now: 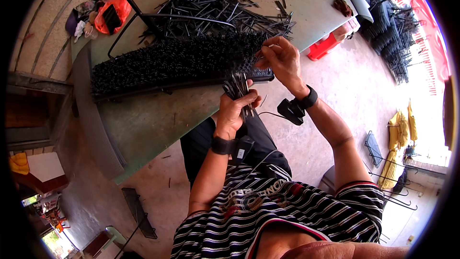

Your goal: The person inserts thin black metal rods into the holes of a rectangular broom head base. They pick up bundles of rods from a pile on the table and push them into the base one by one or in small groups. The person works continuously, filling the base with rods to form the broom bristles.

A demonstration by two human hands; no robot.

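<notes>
My left hand (232, 112) is closed around a bundle of thin dark strips (235, 86), their ends sticking out above and below the fingers. Just above and to the right, my right hand (285, 62) has thumb and forefinger pinched together at the right end of a long black rack. What sits between those fingertips is too small to make out. Dense rows of small black pieces (167, 62) cover the rack, which lies across the table (153, 124). Behind it spreads a loose heap of black strips (206, 5).
A black metal frame (143, 15) rises behind the rack's left part. An orange bag (114, 14) lies at the table's far left. Beyond the right edge stands a red stool (321, 47). Stacked black racks (390, 29) are farther right; a wire basket (139, 211) is on the floor, lower left.
</notes>
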